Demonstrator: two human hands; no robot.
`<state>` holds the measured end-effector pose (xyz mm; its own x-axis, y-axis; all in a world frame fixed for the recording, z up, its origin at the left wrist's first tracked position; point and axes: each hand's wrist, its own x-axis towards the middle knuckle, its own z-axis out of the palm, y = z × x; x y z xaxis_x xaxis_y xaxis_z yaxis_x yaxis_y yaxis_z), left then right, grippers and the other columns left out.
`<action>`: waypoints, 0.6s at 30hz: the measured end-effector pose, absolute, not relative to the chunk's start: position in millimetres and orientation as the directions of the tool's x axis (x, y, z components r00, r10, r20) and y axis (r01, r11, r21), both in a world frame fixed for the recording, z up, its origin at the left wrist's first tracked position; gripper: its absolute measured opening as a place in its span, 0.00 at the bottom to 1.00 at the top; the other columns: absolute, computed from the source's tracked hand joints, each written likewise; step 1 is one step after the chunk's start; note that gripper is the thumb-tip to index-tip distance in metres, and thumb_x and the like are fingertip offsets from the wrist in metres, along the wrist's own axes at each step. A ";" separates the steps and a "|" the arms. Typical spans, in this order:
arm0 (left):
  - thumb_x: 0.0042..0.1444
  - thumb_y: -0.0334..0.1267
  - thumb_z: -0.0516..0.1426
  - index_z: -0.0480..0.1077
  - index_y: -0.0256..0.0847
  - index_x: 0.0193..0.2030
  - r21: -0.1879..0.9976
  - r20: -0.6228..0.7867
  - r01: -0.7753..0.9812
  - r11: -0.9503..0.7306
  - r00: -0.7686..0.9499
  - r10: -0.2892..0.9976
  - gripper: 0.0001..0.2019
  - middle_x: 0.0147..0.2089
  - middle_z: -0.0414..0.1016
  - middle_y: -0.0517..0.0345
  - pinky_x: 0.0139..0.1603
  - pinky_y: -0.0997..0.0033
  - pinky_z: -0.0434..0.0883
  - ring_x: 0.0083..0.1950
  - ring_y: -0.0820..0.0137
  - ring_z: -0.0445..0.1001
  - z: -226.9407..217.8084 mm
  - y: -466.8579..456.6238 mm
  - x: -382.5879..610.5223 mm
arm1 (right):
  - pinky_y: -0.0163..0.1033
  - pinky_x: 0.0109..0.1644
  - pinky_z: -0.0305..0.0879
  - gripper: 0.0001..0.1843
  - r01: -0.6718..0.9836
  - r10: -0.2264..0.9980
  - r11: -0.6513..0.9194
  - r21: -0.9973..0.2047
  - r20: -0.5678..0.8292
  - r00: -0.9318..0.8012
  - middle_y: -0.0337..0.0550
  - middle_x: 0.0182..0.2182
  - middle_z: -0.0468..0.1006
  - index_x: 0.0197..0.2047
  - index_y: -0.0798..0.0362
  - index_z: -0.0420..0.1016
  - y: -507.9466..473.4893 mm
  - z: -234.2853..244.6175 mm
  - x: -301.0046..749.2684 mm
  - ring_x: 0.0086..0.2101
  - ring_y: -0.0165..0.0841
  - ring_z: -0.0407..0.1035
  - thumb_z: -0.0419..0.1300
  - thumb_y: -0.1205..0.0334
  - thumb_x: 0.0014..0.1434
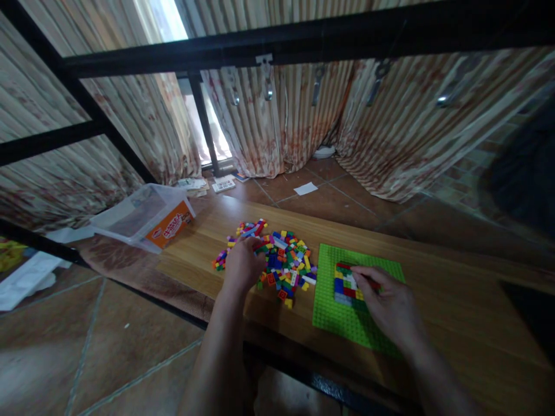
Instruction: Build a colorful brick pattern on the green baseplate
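A pile of small coloured bricks (pixel 284 260) lies on the wooden table (pixel 455 312). My left hand (pixel 241 264) rests on the pile's left side with its fingers curled among the bricks; what they hold is hidden. A green baseplate (pixel 347 323) lies to the right of the pile. A patch of bricks (pixel 344 286) is built on its upper left part. My right hand (pixel 388 303) lies over the baseplate, its fingertips pinched on a brick at the top of the patch.
A clear plastic tub (pixel 141 216) with an orange label lies tilted at the table's left end. Black frame bars (pixel 303 40) cross overhead and at the left. Striped curtains hang behind. Papers (pixel 306 188) lie on the tiled floor.
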<state>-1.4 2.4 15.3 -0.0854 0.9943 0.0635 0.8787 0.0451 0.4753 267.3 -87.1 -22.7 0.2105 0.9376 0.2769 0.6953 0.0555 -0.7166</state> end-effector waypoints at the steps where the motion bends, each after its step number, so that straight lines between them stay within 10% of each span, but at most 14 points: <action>1: 0.52 0.33 0.58 0.78 0.43 0.46 0.458 0.045 0.887 0.064 -0.096 0.994 0.14 0.51 0.77 0.50 0.50 0.64 0.71 0.48 0.60 0.76 15.5 3.3 -4.0 | 0.41 0.46 0.69 0.15 0.693 0.938 0.057 -0.718 0.276 0.210 0.42 0.40 0.82 0.41 0.48 0.79 -87.1 -22.6 266.8 0.40 0.37 0.75 0.54 0.50 0.62; 11: 0.55 0.34 0.58 0.77 0.39 0.42 0.463 0.113 0.886 -0.020 -0.036 0.993 0.10 0.45 0.78 0.48 0.49 0.61 0.71 0.45 0.59 0.76 10.4 11.1 -7.4 | 0.44 0.48 0.69 0.16 0.643 0.871 0.005 -0.766 0.319 0.374 0.43 0.39 0.82 0.39 0.49 0.80 -85.4 -21.8 283.6 0.41 0.38 0.76 0.57 0.49 0.60; 18: 0.59 0.30 0.56 0.74 0.40 0.45 0.664 0.311 0.542 -0.516 0.426 0.849 0.10 0.45 0.76 0.53 0.51 0.66 0.72 0.46 0.67 0.75 8.1 -14.0 49.5 | 0.48 0.48 0.70 0.19 0.558 0.791 -0.093 -0.825 0.279 0.544 0.49 0.38 0.83 0.39 0.53 0.81 -81.7 -21.8 295.9 0.38 0.41 0.76 0.58 0.47 0.57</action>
<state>49.5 -14.0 8.1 0.4264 0.8492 0.3115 0.5420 -0.5156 0.6636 295.9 -81.7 -21.8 0.5444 0.7911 0.2789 0.5576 -0.0929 -0.8249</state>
